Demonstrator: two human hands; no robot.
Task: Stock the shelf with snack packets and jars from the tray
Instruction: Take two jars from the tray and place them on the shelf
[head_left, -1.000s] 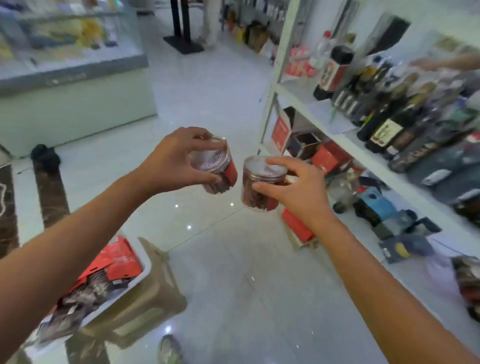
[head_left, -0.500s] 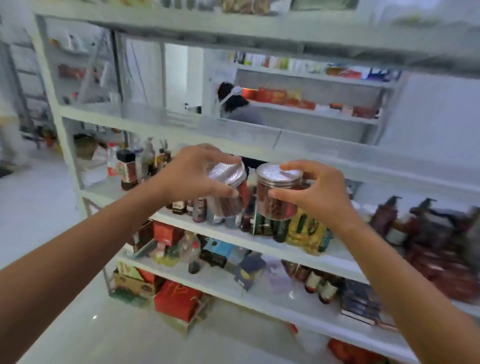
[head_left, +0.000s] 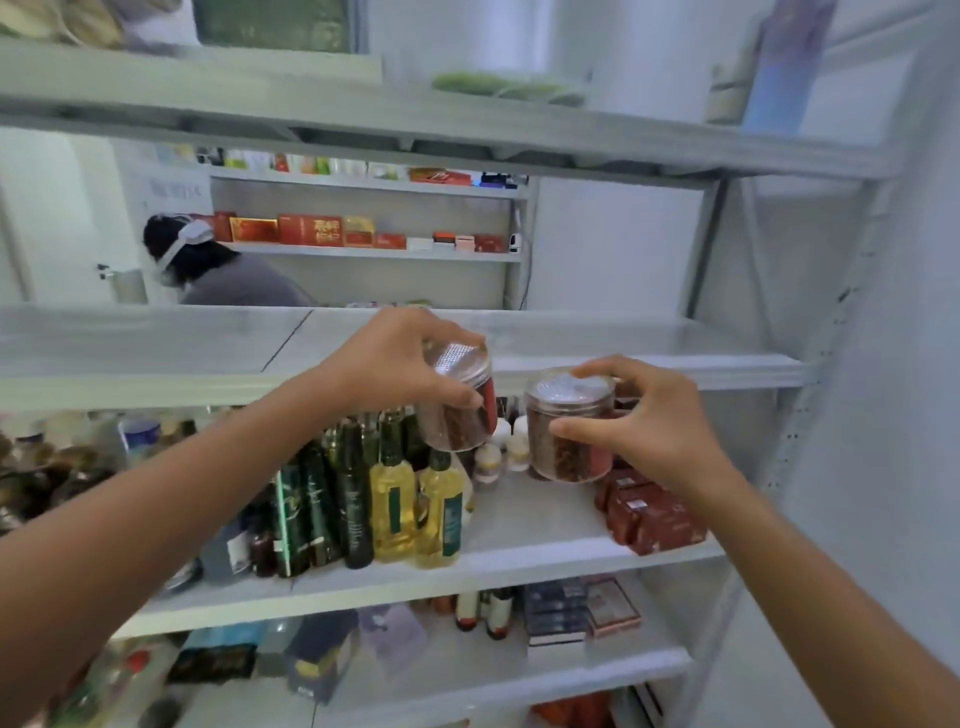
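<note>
1. Yellow oil bottles (head_left: 393, 504), two, are crowding the shelf's (head_left: 519, 535) left; red boxes (head_left: 654, 514) are sitting right.
2. I'm gripping two jars, fingers curling round each: tilted jar (head_left: 462, 415) in my left hand (head_left: 395, 364) above the bottles, upright jar (head_left: 569, 436) in my right hand (head_left: 654, 421) at the gap between.

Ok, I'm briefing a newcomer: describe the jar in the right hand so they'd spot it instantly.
Look at the white rack's shelf holding yellow oil bottles. Right of them, the right hand grips a clear jar of reddish-brown bits with a silvery lid. It is upright beside dark red boxes; the left hand holds a tilted jar.
</note>
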